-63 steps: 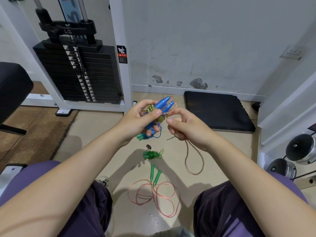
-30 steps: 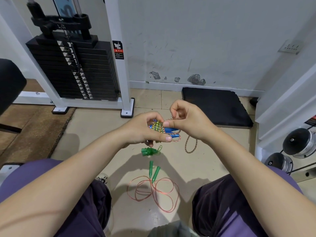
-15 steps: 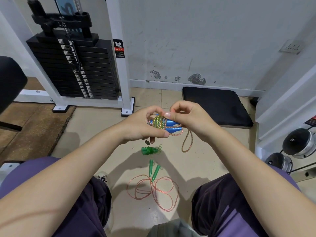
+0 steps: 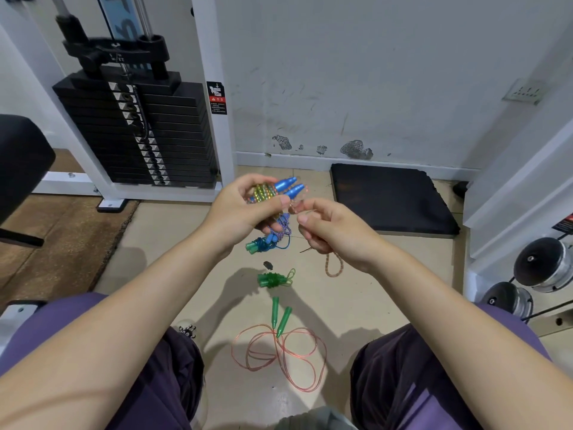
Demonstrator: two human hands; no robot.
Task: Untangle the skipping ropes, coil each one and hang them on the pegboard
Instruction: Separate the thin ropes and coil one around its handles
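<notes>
My left hand (image 4: 245, 209) grips the blue handles (image 4: 288, 187); my right hand (image 4: 328, 231) pinches the rope (image 4: 334, 268), so I wind tightly.

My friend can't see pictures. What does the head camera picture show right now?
A seated person's left hand grips a bundle of blue skipping-rope handles wound with shiny rope, while the right hand pinches the rope's loose end. On the floor below lie a green bundle and a loose pink rope with green handles.
</notes>
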